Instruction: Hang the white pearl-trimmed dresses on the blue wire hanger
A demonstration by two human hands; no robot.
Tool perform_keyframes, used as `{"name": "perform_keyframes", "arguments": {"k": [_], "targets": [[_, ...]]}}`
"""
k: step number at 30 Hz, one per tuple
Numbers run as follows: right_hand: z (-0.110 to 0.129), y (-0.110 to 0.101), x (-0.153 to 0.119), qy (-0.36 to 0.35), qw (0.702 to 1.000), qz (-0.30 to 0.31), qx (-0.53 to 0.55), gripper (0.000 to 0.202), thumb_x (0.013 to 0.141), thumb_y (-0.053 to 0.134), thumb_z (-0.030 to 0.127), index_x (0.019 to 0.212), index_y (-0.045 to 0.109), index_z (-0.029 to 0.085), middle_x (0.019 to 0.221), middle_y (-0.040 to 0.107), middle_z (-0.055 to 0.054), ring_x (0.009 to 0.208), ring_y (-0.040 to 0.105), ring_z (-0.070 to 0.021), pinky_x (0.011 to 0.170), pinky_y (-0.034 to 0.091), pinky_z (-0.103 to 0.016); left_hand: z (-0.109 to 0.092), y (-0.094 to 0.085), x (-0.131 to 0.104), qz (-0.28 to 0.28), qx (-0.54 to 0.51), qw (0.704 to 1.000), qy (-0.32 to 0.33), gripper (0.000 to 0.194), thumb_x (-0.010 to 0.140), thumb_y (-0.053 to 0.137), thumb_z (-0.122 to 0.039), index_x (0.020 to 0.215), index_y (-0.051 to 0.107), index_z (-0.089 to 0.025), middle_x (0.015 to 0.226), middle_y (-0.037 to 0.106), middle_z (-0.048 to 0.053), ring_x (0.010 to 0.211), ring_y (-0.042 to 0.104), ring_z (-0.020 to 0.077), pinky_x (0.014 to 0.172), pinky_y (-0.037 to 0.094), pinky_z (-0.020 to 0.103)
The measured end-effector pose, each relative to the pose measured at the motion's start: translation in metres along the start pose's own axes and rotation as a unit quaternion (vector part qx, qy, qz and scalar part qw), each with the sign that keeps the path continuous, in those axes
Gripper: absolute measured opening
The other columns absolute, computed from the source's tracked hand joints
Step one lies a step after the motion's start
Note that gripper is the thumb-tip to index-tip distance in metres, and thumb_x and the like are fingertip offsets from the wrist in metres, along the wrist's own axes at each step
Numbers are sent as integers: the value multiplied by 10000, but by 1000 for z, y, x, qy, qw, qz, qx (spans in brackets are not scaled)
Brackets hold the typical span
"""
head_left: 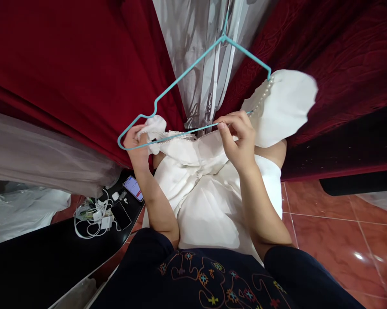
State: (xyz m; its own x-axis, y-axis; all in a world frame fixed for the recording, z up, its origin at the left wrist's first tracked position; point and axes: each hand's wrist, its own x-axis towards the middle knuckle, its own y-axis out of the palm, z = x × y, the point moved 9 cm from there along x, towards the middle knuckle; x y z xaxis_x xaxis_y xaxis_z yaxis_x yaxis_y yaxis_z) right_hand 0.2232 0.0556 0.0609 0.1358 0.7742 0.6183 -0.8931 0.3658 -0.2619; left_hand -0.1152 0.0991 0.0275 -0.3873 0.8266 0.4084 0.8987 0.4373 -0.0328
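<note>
A light blue hanger (188, 68) spans the upper middle, its hook end pointing up. My right hand (238, 135) pinches the hanger's bottom bar between thumb and fingers. White fabric with a pearl-like beaded edge, part of a white dress (209, 206), hangs over the hanger's right shoulder. At the left end, my left hand (138, 143) is closed around a small bunched white piece of the dress, behind the bottom bar. The rest of the dress drapes below, between my forearms.
Red curtains (68, 56) hang at both sides, with sheer grey-white cloth (183, 43) between them. A black table (52, 257) at lower left holds white cables (90, 234) and two phones (134, 188). Red floor tiles (328, 231) lie at right.
</note>
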Motion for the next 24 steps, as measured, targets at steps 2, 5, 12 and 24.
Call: {"name": "perform_keyframes", "arguments": {"k": [2,5,12,24], "targets": [[1,4,-1,-2,1000,6,5,320,1094,564,484,1030,770,247,1000,666,-40,908,644,-133,649,507,-280,6,23,-15,117,5,992,-37,156,821,788,-272,951,782,-185,927,796,27,861,724,172,810,567,293],[1,5,-1,-5,1000,-7,8,289,1089,585,463,1039,770,248,983,661,-33,879,641,-127,649,487,-278,-4,55,-34,229,-12,972,-47,147,884,808,-299,988,828,-197,996,830,57,930,770,195,831,599,299],[5,1,-2,-8,999,-32,-4,323,1079,589,519,1051,772,254,986,648,-33,795,579,-123,654,481,-298,-62,85,-50,208,-173,960,75,336,987,784,-529,1251,760,-324,1277,814,44,1247,781,283,1130,618,502],[6,-18,7,-22,996,-77,-30,254,1045,647,473,1145,784,283,1146,641,-72,923,631,-171,832,577,-390,-86,98,-61,186,-236,945,127,251,1054,690,-504,1050,702,-253,1075,821,58,1119,808,269,1082,642,523]]}}
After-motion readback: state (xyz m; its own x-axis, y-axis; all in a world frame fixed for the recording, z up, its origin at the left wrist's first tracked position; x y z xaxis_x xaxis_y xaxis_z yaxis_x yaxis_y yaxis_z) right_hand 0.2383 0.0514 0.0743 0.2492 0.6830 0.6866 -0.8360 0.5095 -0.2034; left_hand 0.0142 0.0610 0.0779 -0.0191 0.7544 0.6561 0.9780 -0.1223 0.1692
